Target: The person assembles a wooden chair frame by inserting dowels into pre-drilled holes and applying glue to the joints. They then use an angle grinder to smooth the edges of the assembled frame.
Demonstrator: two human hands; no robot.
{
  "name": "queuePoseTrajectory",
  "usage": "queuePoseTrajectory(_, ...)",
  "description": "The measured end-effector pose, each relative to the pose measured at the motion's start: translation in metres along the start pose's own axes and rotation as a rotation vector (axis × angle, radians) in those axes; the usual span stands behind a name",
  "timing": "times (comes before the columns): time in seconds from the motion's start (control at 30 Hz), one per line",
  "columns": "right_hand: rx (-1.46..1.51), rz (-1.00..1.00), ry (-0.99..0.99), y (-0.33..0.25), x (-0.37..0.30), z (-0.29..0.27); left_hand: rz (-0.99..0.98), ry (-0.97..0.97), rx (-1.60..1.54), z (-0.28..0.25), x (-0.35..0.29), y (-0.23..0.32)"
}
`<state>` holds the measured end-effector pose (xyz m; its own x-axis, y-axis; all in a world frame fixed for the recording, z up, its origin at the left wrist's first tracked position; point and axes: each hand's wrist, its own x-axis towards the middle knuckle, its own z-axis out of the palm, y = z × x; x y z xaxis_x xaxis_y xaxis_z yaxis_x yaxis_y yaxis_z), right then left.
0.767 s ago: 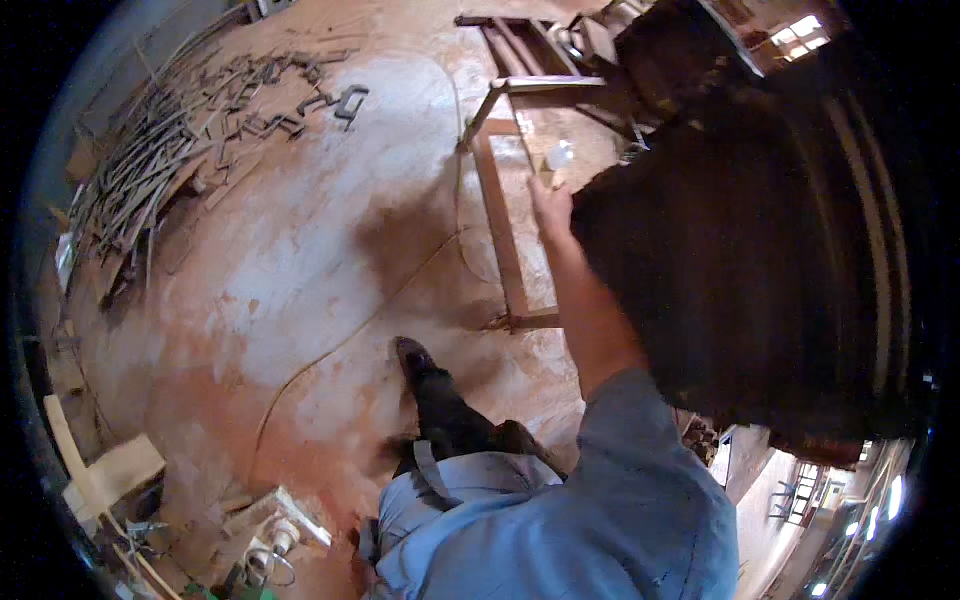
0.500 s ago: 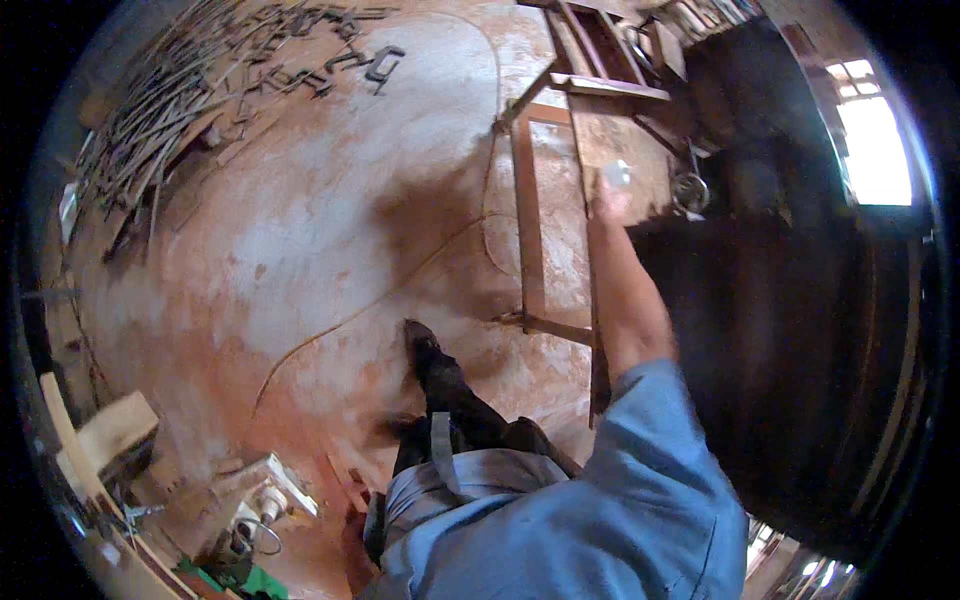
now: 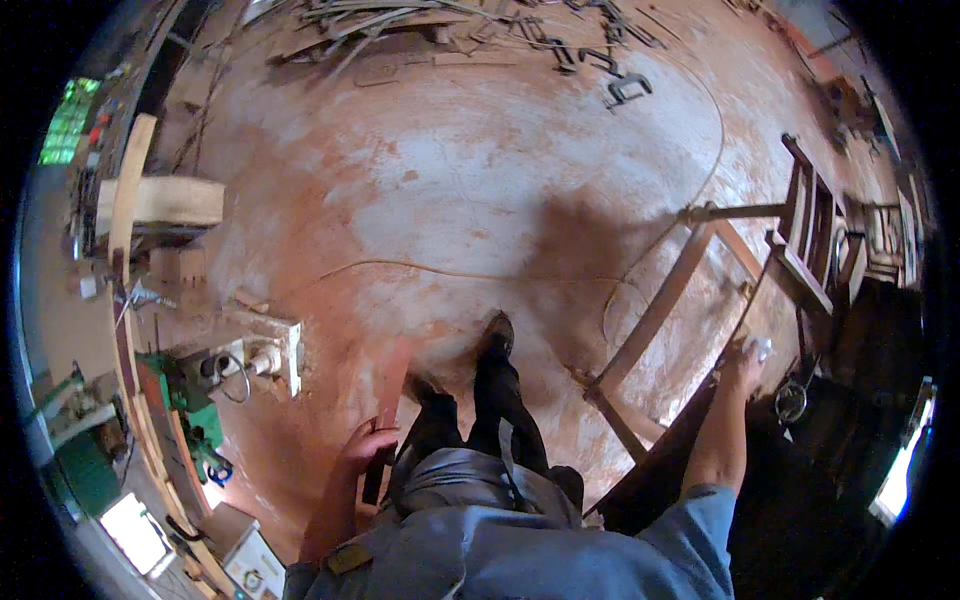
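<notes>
My right hand (image 3: 741, 370) is closed round a small whitish object (image 3: 761, 348) whose kind I cannot make out. It is over a board (image 3: 768, 305) on the right, next to a wooden frame (image 3: 650, 310) with legs and rails. Low on the left, beside my leg, my left hand (image 3: 372, 443) has its fingers curled on a long, flat reddish-brown piece (image 3: 393, 385). A dark part (image 3: 376, 476) shows below those fingers; whether it belongs to the same piece I cannot tell.
Metal clamps (image 3: 628, 90) and long bars (image 3: 400, 20) lie on the far floor. A thin cord (image 3: 450, 272) crosses the floor. At left are a pale wood block (image 3: 165, 202), a long plank (image 3: 128, 190) and a white-and-metal machine part (image 3: 275, 358). A slatted wooden piece (image 3: 815, 230) stands at right.
My view has swung left, so the wooden frame and clamps sit farther right. My left hand and the reddish-brown piece now show clearly. The whitish object stays in my right hand.
</notes>
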<state>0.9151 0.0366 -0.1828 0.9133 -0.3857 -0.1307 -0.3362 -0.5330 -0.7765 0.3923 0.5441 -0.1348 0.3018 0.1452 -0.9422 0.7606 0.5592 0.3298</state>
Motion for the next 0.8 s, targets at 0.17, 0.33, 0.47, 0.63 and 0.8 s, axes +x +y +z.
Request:
queuePoseTrajectory(0.17,0.037,-0.044,0.138,-0.007,-0.004,-0.003,-0.03,-0.022,-0.079,-0.003,-0.001,-0.012)
queuePoseTrajectory(0.33,0.097,-0.119,0.193,-0.028,-0.017,0.034,-0.079,0.071,-0.16,-0.011,-0.009,-0.042)
queuePoseTrajectory(0.47,0.26,-0.228,-0.105,-0.035,-0.046,0.073,-0.088,0.19,-0.268,-0.013,-0.016,-0.067)
queuePoseTrajectory(0.63,0.267,-0.406,-0.511,-0.07,-0.112,0.139,-0.027,0.222,-0.429,-0.013,-0.02,-0.096)
queuePoseTrajectory(0.8,0.013,-0.544,-0.737,-0.151,-0.213,0.179,0.04,0.254,-0.547,-0.005,-0.033,-0.121)
